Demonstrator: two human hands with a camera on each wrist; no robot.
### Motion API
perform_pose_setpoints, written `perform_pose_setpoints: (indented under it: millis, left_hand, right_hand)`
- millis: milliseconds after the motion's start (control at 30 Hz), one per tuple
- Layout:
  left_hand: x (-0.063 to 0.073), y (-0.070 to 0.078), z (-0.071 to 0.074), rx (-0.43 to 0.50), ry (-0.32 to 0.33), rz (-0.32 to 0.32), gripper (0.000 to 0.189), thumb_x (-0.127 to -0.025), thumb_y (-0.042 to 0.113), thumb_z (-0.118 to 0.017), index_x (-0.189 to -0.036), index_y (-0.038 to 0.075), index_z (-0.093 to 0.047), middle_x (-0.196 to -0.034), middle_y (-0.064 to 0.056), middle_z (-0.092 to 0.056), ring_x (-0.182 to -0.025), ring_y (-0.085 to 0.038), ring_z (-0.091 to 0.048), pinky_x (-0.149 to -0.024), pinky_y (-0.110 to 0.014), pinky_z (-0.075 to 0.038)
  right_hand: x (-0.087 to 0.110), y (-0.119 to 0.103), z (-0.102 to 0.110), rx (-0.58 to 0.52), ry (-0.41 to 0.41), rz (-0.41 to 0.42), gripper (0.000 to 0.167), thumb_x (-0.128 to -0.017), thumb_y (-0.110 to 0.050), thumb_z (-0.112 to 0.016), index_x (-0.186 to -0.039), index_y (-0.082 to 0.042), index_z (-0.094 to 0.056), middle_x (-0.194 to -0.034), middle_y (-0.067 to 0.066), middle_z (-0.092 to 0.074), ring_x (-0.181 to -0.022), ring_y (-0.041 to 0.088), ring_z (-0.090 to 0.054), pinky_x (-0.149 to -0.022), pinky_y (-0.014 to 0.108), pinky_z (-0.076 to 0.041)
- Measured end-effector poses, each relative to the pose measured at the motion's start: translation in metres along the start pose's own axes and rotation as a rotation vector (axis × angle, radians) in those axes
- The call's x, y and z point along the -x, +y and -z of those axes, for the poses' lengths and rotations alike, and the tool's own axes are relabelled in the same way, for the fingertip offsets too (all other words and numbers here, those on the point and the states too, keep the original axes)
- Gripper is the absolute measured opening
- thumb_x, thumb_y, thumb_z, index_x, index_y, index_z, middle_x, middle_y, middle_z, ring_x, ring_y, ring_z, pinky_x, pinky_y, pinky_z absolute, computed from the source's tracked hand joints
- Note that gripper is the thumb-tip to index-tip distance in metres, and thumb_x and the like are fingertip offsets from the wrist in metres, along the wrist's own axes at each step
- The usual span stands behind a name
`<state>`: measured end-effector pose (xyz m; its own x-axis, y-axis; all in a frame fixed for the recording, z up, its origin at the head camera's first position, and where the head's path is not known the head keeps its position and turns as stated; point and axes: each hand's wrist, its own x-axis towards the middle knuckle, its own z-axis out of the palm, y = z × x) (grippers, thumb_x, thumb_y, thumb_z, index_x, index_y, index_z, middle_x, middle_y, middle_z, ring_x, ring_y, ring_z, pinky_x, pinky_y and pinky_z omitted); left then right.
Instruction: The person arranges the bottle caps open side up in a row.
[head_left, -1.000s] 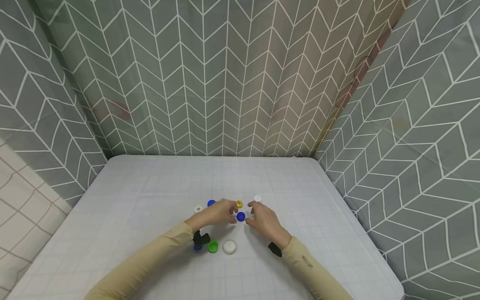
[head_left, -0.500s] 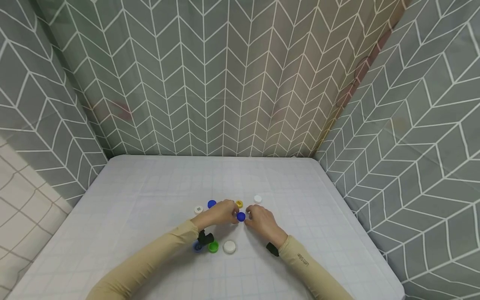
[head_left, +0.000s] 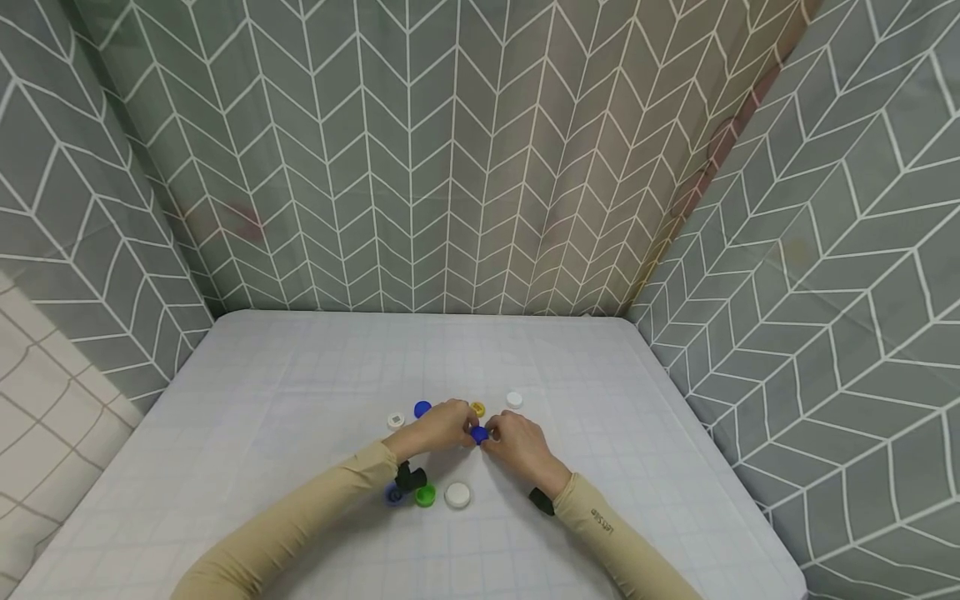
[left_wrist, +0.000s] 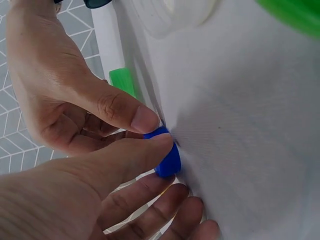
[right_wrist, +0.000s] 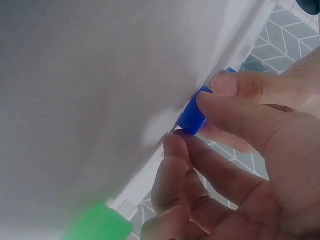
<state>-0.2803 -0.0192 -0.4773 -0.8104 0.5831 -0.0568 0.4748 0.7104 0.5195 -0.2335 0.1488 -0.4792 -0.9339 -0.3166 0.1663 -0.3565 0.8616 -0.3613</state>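
Note:
Between the two hands is a blue bottle cap (head_left: 479,435), on or close over the white tabletop. My left hand (head_left: 448,425) pinches its left side; the left wrist view has that thumb on the cap (left_wrist: 169,162) and the fingers spread beneath. From the right, my right hand (head_left: 519,443) pinches the same cap; its thumb lies across the cap (right_wrist: 192,117) in the right wrist view, with fingertips at the lower edge. Just behind the hands lies a yellow cap (head_left: 477,409).
A white cap (head_left: 514,400) sits behind my right hand. Another blue cap (head_left: 422,408) and a marked white cap (head_left: 396,420) lie by the left wrist. Nearer are a purple-blue cap (head_left: 393,495), a green cap (head_left: 425,496) and a white lid (head_left: 457,496). Patterned curtains surround the table (head_left: 337,350).
My right hand has moved left and taken hold of the blue cap, which has shifted slightly left. The left hand came in to the cap's left side and stays there.

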Motion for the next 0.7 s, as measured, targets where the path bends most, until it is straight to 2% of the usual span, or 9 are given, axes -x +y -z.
perform_pose_setpoints:
  millis: [300,500,700]
  left_hand:
    - [-0.0002,-0.0025,-0.0013,-0.006,0.014,-0.022,0.025,-0.076,0.014,-0.081,-0.098,0.005,-0.073,-0.078,0.001,-0.066,-0.068,-0.009,-0.057,-0.064,-0.024,-0.047]
    - [0.0030,-0.0043,-0.0002,0.057,0.020,-0.024,0.026,-0.077,0.015,-0.080,-0.099,0.006,-0.071,-0.080,0.001,-0.067,-0.069,-0.008,-0.057,-0.065,-0.024,-0.048]
    - [0.0055,-0.0061,0.0003,0.109,0.060,-0.072,0.021,-0.077,0.011,-0.079,-0.094,0.005,-0.068,-0.078,-0.001,-0.067,-0.067,-0.008,-0.057,-0.060,-0.021,-0.046]
  right_hand:
    - [0.0014,-0.0003,-0.0011,-0.009,0.013,0.020,0.018,-0.080,-0.016,-0.076,-0.094,-0.004,-0.072,-0.078,0.002,-0.063,-0.065,0.009,-0.054,-0.055,0.022,-0.043]
    - [0.0023,-0.0012,0.0014,-0.035,0.046,0.082,0.016,-0.080,-0.010,-0.074,-0.093,0.000,-0.071,-0.077,0.003,-0.068,-0.065,0.008,-0.058,-0.056,0.021,-0.047]
    - [0.0020,-0.0038,0.0050,-0.108,0.007,0.051,0.018,-0.085,-0.015,-0.070,-0.098,-0.002,-0.072,-0.083,0.005,-0.073,-0.068,0.010,-0.061,-0.057,0.021,-0.046]
